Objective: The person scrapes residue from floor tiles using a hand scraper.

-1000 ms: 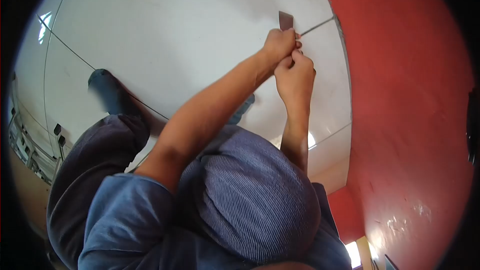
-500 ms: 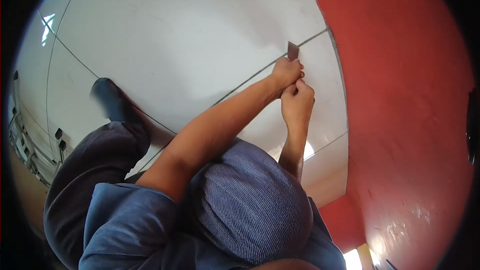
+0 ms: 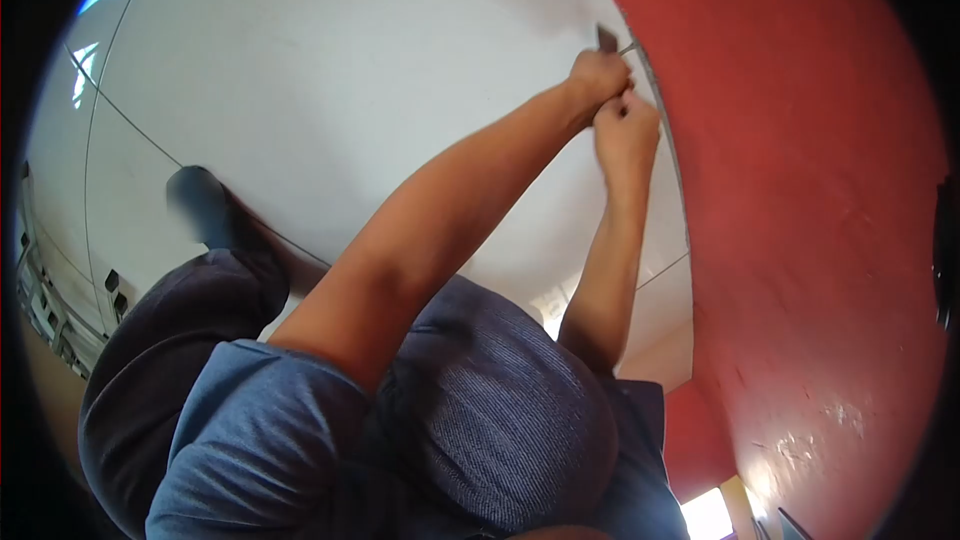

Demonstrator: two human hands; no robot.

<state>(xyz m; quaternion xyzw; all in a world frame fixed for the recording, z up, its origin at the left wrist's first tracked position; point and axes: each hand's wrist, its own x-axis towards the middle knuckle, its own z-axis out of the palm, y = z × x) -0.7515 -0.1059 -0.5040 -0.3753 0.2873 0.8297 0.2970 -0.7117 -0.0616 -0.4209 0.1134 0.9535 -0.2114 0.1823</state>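
Note:
My left hand [image 3: 600, 78] is closed around a flat, dark-bladed scraper [image 3: 607, 37], its blade sticking out past my knuckles over the pale tiled floor [image 3: 380, 70]. A dark joint line between tiles shows just to the right of the blade, near the foot of the red wall [image 3: 780, 140]. Close behind the left hand, my right hand [image 3: 628, 130] is also closed, its fingers right at the heel of the left. What the right fingers grip is hidden, and the scraper's handle is covered by the hands.
The red wall curves along the whole right side, meeting the tiles at a dark edge. My bent knee [image 3: 500, 410] is below the hands, and a dark shoe [image 3: 205, 205] rests on the floor at left. Metal frame legs [image 3: 55, 310] stand at the far left.
Both hands and the scraper have moved forward and slightly right, along the tile joint, closer to the wall's foot. Both arms are stretched further out.

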